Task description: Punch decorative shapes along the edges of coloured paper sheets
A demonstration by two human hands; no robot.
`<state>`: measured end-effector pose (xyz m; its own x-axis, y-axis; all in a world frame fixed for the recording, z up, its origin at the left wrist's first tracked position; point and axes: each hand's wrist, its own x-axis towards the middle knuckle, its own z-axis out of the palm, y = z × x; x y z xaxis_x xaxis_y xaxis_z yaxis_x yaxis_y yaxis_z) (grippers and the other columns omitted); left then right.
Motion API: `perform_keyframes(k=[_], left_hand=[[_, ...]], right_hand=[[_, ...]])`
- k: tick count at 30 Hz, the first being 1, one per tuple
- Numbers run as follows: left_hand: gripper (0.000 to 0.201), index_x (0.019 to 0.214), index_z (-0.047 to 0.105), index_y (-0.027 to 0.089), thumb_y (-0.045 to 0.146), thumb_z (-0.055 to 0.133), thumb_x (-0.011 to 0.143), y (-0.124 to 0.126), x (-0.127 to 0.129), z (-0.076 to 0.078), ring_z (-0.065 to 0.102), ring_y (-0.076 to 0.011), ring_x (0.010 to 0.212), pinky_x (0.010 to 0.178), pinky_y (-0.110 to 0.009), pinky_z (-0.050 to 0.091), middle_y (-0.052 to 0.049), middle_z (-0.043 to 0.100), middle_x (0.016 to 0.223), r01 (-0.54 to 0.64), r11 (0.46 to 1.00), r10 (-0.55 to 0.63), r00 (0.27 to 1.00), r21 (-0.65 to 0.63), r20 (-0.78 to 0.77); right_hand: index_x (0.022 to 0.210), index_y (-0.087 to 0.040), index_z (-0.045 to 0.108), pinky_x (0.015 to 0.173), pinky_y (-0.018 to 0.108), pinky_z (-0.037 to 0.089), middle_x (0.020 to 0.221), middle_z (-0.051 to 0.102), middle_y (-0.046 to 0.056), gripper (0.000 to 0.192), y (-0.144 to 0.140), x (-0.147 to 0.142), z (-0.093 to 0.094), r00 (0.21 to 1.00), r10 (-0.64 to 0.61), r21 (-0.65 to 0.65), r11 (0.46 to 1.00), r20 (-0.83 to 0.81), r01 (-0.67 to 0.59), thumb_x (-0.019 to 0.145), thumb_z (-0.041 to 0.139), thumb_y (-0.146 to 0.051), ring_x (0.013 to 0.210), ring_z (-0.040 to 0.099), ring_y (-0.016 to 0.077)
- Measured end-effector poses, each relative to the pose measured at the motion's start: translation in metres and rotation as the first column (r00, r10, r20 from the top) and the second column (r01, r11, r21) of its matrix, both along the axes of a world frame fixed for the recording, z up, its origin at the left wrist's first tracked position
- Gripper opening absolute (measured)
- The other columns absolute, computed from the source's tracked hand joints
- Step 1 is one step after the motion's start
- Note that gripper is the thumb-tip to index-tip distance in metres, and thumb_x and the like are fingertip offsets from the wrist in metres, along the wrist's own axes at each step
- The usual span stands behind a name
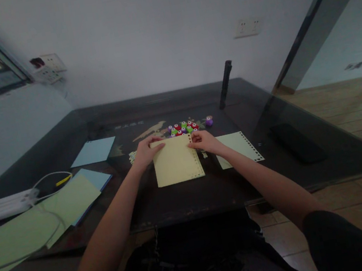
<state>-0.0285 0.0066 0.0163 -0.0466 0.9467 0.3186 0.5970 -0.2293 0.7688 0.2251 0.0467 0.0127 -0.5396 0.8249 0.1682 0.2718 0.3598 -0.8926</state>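
Observation:
Both my hands hold a small stack of pale yellow loose-leaf paper [176, 162] by its top corners, low over the dark table. My left hand [147, 151] pinches the top left corner, thumb on the front face. At the top right corner, beside the punched holes, my right hand [203, 141] grips the edge between thumb and curled fingers. Just beyond the paper lies a cluster of red, green and purple round beads [184, 128] with white tops. Another yellow punched sheet [237, 148] lies flat under my right forearm.
On the left are a light blue sheet [94, 150], overlapping green sheets [69, 199], a white power strip [2, 207] with a cable, and a yellow marker-like stick [63, 180]. A black phone-like slab [296, 143] lies right. A dark upright bar [226, 84] stands behind.

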Motion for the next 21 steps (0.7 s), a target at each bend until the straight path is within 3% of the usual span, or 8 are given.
perform_keyframes(k=[5,8,11,15,18,21], left_hand=[[0.035,0.091,0.066,0.015,0.041,0.068,0.068,0.002,-0.001,-0.006,0.063,-0.0209,0.078,0.066,-0.031,0.049,-0.007,0.068,0.089,-0.07,0.997,0.076,0.98,-0.04,0.182],[0.036,0.092,0.065,0.015,0.041,0.069,0.067,0.001,0.001,-0.008,0.064,-0.0213,0.078,0.064,-0.031,0.051,-0.007,0.068,0.091,-0.08,0.995,0.091,0.968,-0.054,0.234],[0.043,0.104,0.061,0.016,0.039,0.069,0.069,-0.001,0.007,-0.006,0.065,-0.0212,0.081,0.067,-0.032,0.053,-0.008,0.068,0.098,-0.029,0.999,0.04,0.941,-0.037,0.336],[0.054,0.119,0.053,0.014,0.038,0.068,0.072,-0.005,0.014,-0.004,0.066,-0.0222,0.085,0.075,-0.036,0.054,-0.011,0.07,0.102,0.111,0.991,-0.066,0.883,-0.07,0.464],[0.046,0.108,0.062,0.012,0.041,0.068,0.073,-0.007,0.015,-0.006,0.067,-0.0251,0.089,0.079,-0.039,0.054,-0.013,0.07,0.102,0.174,0.971,-0.094,0.906,-0.161,0.413],[0.039,0.096,0.068,0.012,0.043,0.068,0.072,-0.009,0.016,-0.007,0.067,-0.0263,0.088,0.079,-0.04,0.054,-0.013,0.071,0.099,0.164,0.964,-0.08,0.929,-0.209,0.361]], right_hand=[[0.087,-0.015,0.062,0.053,0.025,0.039,0.079,0.065,0.005,0.027,-0.007,0.001,0.006,0.986,0.162,-0.246,0.955,-0.038,-0.167,0.07,0.069,-0.035,0.062,0.053,0.0123],[0.087,-0.013,0.066,0.049,0.024,0.038,0.079,0.067,0.006,0.027,-0.01,0.002,0.006,0.976,0.217,-0.272,0.939,-0.001,-0.209,0.071,0.069,-0.034,0.057,0.051,0.0103],[0.082,-0.013,0.067,0.048,0.024,0.037,0.073,0.066,0.005,0.023,-0.008,0.002,0.006,0.985,0.172,-0.235,0.958,0.005,-0.166,0.071,0.069,-0.033,0.054,0.05,0.0098],[0.075,-0.014,0.066,0.049,0.025,0.041,0.069,0.066,0.005,0.019,-0.003,0.005,0.008,1.0,0.021,-0.181,0.983,-0.017,-0.024,0.073,0.068,-0.032,0.054,0.052,0.0111],[0.082,-0.014,0.066,0.057,0.027,0.047,0.079,0.069,0.008,0.019,0.001,0.007,0.007,0.994,-0.073,-0.194,0.979,-0.087,0.055,0.074,0.066,-0.031,0.063,0.059,0.0141],[0.09,-0.014,0.067,0.065,0.03,0.051,0.091,0.07,0.009,0.022,0.003,0.008,0.007,0.979,-0.116,-0.213,0.974,-0.169,0.078,0.074,0.066,-0.03,0.076,0.063,0.0175]])
